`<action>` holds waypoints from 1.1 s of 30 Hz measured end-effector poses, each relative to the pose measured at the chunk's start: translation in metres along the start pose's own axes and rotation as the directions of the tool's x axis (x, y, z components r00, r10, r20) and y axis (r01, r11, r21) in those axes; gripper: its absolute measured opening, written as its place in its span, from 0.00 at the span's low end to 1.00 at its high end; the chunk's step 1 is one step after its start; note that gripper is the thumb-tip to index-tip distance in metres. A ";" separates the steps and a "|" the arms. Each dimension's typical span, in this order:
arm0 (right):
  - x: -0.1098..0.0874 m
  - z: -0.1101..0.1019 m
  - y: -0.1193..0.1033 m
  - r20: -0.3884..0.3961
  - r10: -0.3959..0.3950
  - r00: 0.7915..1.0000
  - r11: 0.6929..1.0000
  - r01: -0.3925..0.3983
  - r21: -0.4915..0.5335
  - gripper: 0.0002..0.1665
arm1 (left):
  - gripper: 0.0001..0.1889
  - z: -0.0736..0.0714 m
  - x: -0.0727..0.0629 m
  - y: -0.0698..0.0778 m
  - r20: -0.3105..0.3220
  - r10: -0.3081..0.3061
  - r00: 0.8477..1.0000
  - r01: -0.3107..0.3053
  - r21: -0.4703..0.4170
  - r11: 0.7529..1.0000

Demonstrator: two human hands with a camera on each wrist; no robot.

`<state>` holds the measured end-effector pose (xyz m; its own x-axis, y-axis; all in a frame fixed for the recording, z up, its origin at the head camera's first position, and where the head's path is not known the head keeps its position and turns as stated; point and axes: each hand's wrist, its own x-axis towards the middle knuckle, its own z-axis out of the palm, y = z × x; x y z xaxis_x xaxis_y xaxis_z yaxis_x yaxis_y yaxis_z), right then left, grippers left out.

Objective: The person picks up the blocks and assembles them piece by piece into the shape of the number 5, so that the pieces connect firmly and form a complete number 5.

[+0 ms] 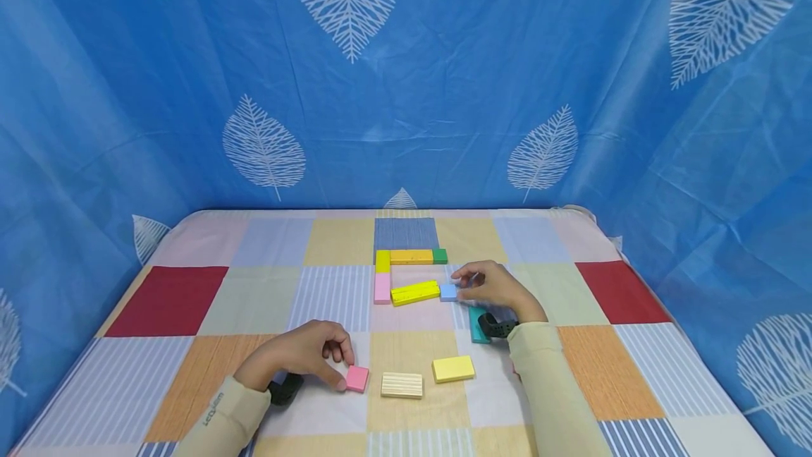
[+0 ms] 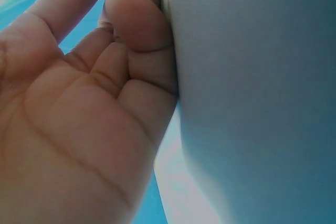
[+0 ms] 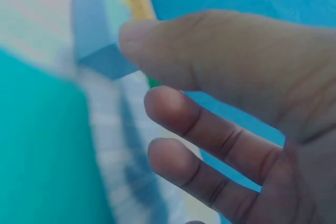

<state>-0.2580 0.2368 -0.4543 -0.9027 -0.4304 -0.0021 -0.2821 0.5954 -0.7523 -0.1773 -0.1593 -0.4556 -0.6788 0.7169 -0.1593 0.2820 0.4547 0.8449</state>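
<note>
My left hand [image 1: 311, 350] rests low over the cloth, its thumb tip touching the near left edge of a square pink block [image 1: 357, 379] and its fingers loosely bent. That block does not show in the left wrist view, which is filled by the palm [image 2: 73, 124]. At the end of a yellow bar-shaped block [image 1: 415, 293] sits a small blue block [image 1: 448, 293]. My right hand [image 1: 488, 283] is beside it, and in the right wrist view the thumb touches the blue block [image 3: 97, 32] while two other fingers stay apart from it.
A yellow-green block [image 1: 383, 261], a pink block [image 1: 383, 288], an orange block [image 1: 411, 257] and a green block [image 1: 440, 256] form a corner outline. Nearer lie a ridged wooden block [image 1: 402, 385], a yellow block [image 1: 453, 369] and a teal block [image 1: 478, 325], partly under the right wrist.
</note>
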 end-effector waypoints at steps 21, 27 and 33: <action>-0.007 -0.009 -0.019 -0.129 -0.050 0.990 0.985 0.070 0.157 0.17 | 0.12 0.000 -0.001 0.002 -0.001 -0.003 1.000 0.003 0.000 1.000; -0.017 -0.007 -0.016 -0.124 -0.039 0.991 0.974 0.065 0.219 0.16 | 0.12 -0.002 -0.002 0.004 -0.002 0.000 1.000 0.000 0.000 1.000; -0.026 -0.003 -0.014 -0.126 -0.050 0.991 0.974 0.076 0.212 0.13 | 0.12 -0.001 -0.001 0.002 0.009 0.012 1.000 -0.012 -0.015 1.000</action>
<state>-0.2314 0.2418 -0.4411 -0.9213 -0.3705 0.1182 -0.2744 0.4036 -0.8728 -0.1769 -0.1592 -0.4534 -0.6695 0.7267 -0.1538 0.2793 0.4382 0.8544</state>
